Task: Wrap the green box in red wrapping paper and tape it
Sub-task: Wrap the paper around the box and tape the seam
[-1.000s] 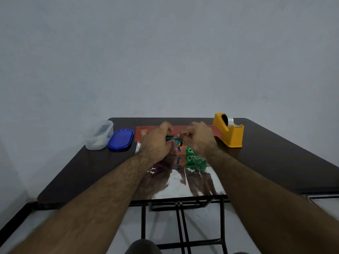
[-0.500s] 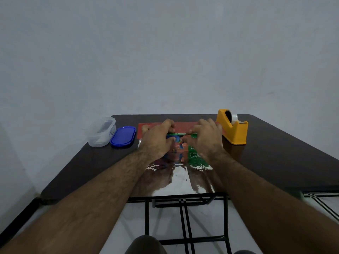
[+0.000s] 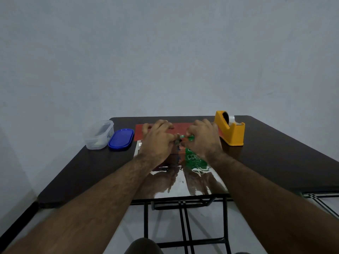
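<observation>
The green box (image 3: 190, 138) stands on the wrapping paper; only a small strip of it shows between my thumbs. The paper's shiny silver inner side (image 3: 183, 182) faces up toward me and mirrors the box. Its red side (image 3: 181, 128) shows as a flap at the far side of the box. My left hand (image 3: 157, 142) and my right hand (image 3: 203, 142) sit side by side over the box. Their fingers curl over the red flap while the thumbs press at the near side. Most of the box is hidden under my hands.
A yellow tape dispenser (image 3: 230, 131) with a clear roll stands right of my right hand. A clear plastic container (image 3: 98, 134) and its blue lid (image 3: 121, 138) lie at the left. The dark table (image 3: 275, 153) ends at a near edge below the paper.
My hands have stayed on the box and flap, the thumbs closing in toward each other. Less of the green box shows between them than before. The camera view shifted slightly.
</observation>
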### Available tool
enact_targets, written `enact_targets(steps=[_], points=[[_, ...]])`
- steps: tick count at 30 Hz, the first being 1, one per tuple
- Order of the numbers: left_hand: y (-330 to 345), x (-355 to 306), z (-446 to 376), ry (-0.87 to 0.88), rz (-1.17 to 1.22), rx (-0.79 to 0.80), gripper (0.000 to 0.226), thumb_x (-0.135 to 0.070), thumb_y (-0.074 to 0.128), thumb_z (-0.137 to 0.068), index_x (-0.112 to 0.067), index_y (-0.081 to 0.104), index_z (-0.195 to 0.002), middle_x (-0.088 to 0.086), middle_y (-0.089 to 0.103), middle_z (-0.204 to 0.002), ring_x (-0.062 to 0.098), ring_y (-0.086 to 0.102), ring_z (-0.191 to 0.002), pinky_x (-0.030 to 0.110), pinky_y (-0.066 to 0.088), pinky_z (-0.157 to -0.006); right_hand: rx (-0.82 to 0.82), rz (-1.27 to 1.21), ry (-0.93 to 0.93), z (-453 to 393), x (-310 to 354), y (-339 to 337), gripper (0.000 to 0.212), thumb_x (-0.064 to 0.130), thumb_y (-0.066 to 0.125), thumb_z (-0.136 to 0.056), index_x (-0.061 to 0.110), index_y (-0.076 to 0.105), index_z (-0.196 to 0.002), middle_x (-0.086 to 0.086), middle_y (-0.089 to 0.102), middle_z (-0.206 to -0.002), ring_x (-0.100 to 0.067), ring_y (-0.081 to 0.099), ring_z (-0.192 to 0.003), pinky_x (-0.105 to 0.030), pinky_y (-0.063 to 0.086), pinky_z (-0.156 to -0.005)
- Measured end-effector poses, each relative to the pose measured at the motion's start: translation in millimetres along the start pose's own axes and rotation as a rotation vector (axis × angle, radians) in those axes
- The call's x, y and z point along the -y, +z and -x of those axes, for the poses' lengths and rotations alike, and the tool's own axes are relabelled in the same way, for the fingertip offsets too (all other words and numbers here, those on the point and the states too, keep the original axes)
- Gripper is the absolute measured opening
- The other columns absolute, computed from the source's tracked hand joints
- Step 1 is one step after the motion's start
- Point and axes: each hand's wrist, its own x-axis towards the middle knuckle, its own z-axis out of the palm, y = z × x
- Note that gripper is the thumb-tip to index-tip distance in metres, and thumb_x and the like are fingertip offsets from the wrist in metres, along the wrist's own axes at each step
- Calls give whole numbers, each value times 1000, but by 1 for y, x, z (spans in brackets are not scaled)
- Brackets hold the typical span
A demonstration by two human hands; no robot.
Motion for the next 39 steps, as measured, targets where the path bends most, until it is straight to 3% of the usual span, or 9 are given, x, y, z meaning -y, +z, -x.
enact_targets(steps=[4, 7, 11, 16, 19, 25, 31, 35, 39], points=[[6, 3, 2, 26, 32, -96, 15, -27, 82, -82, -36, 85, -93, -11, 71, -125, 21, 54, -129, 45, 22, -99, -8, -12, -37, 5, -6, 2, 32, 58, 81, -77, 31, 76, -94, 12, 51, -90, -18, 48, -99, -43, 37, -92], [4, 1, -1, -16, 75, -104, 25, -40, 71, -84, -36, 81, -107, -11, 67, -129, 17, 51, -130, 47, 24, -99, -78, -88, -63, 7, -10, 3, 38, 59, 67, -80, 29, 77, -101, 11, 53, -89, -17, 48, -94, -44, 40, -88], [7, 1, -2, -44, 92, -7, 36, -46, 59, -90, -38, 79, -118, -10, 62, -138, 17, 45, -139, 48, 21, -105, 22, -81, -144, 4, -9, 3, 49, 61, 50, -86, 38, 75, -122, 11, 47, -95, -16, 43, -100, -43, 34, -90], [10, 4, -3, -125, 121, -68, 13, -40, 82, -84, -34, 83, -96, -16, 67, -129, 18, 49, -139, 52, 24, -106, -19, -12, -139, 1, -12, 7, 34, 58, 59, -96, 37, 79, -114, 11, 50, -92, -17, 46, -101, -42, 35, -92], [6, 6, -6, -164, 140, -78, 25, -52, 86, -75, -33, 75, -88, -18, 65, -124, 12, 50, -131, 46, 24, -101, -73, 5, -129, 1, -16, 8, 34, 58, 65, -91, 31, 81, -106, 10, 53, -91, -18, 49, -100, -42, 36, -89], [1, 8, -7, -114, 124, 49, 59, -74, 67, -79, -40, 71, -127, -17, 53, -141, 10, 41, -138, 48, 23, -107, -69, 78, -70, 4, -49, -3, 45, 68, 63, -88, 30, 79, -107, 5, 63, -99, -20, 53, -104, -42, 38, -90], [8, 0, -23, -74, 120, -16, 53, -77, 58, -79, -32, 82, -92, -16, 60, -127, 9, 47, -128, 48, 22, -107, -166, 151, 156, 9, -97, -29, 45, 58, 48, -101, 25, 77, -111, -3, 69, -107, -30, 57, -106, -45, 38, -90], [14, -37, -47, 0, 140, -14, 45, -65, 61, -84, -32, 79, -108, -14, 66, -122, 12, 53, -126, 46, 23, -103, -104, 190, 516, -8, -128, -49, 46, 48, 44, -105, 18, 72, -125, -13, 64, -125, -37, 55, -120, -49, 42, -100], [23, -92, -78, 15, 165, 165, 46, -53, 65, -92, -36, 67, -134, -15, 68, -131, 14, 54, -131, 48, 23, -106, 77, -73, 817, -26, -161, -63, 53, 49, 57, -100, 6, 68, -128, -17, 66, -131, -40, 61, -121, -50, 53, -102]])
